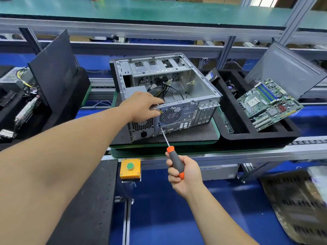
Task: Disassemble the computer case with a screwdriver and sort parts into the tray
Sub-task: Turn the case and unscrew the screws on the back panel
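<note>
Right hand (pixel 184 172) gripping screwdriver (pixel 174 160), tip hidden at computer case (pixel 185 114), left hand (pixel 143 106) clasping its rim

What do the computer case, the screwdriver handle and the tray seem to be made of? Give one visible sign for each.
Computer case: bare sheet metal, judging by its grey sheen and punched vents.
Screwdriver handle: probably matt grey rubbery grip with orange plastic ends.
Tray: likely black foam, with matt, thick, rounded walls.

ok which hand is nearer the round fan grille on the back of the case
Left. The left hand grips the case rim right beside the fan grille; the right hand is well below, holding the screwdriver.
</note>
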